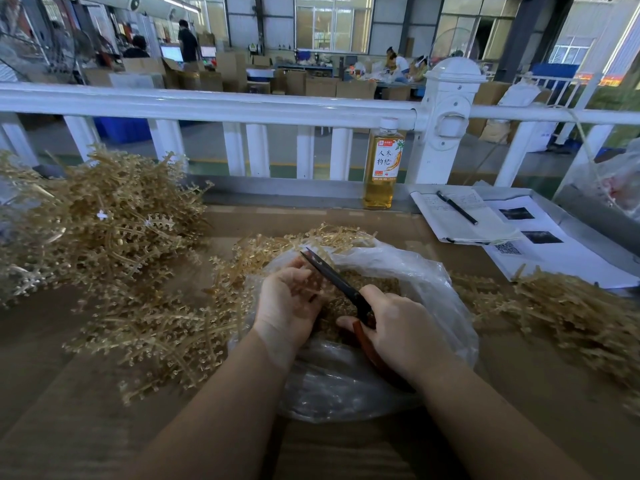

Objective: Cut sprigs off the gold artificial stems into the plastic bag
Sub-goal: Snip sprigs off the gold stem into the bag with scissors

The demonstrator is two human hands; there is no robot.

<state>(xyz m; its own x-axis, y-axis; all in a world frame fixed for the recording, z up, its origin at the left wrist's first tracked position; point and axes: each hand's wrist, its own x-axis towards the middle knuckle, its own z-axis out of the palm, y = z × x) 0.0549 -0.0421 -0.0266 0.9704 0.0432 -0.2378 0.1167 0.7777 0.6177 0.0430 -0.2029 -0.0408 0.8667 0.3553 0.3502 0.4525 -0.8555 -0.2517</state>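
My fingers (304, 275) hold bristly gold plastic stems (114, 233) over a thin, glossy, crinkled plastic bag (398, 268); the scissors (332, 277) have dark matt metal blades (reddish handles), and the counter (69, 393) looks like matt brown cardboard.

We see gold stems (104, 230) heaped at nine o'clock, a clear plastic bag (408, 271) at centre, scissors (341, 285) with dark blades and reddish-brown handles, and an amber bottle (382, 164) with a white cap at twelve o'clock.
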